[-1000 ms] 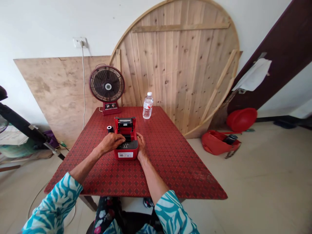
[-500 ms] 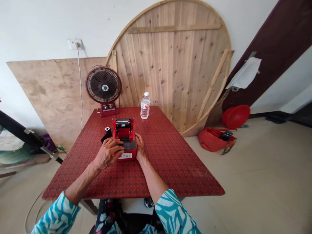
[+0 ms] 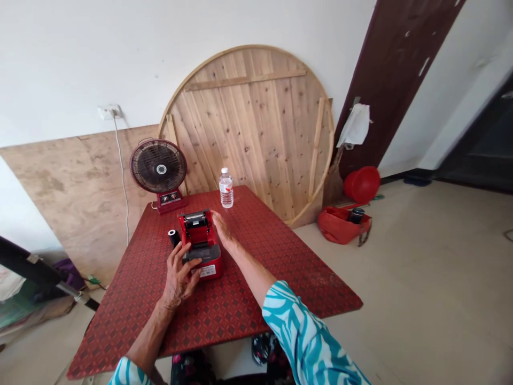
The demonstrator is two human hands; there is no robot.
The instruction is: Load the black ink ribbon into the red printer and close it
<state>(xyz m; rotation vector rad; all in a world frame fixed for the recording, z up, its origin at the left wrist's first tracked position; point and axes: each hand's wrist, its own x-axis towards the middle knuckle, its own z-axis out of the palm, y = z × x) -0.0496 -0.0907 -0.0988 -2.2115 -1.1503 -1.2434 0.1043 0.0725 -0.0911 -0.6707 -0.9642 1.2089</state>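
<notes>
A small red and black label printer (image 3: 212, 262) stands on the table with its lid (image 3: 196, 218) raised and a white sticker on its front. My left hand (image 3: 181, 275) rests at the printer's left front corner, fingers spread over the top edge and nothing grasped. Stretched out along the right side of the raised lid is my right hand (image 3: 220, 226), touching or very near its edge; some fingertips are hidden behind it. A black roll (image 3: 173, 237) with a white core sits just left of the printer, partly hidden.
Behind the printer stand a clear water bottle (image 3: 226, 192) and a dark red fan (image 3: 159, 171). The table (image 3: 264, 278) has a red patterned cover. A large round wooden board (image 3: 256, 123) leans on the wall. On the floor at right lies a red bag (image 3: 336, 230).
My right hand has moved from the printer's right side up to the raised lid. My left hand has shifted back toward the front corner, fingers more spread. The camera view has tilted and turned.
</notes>
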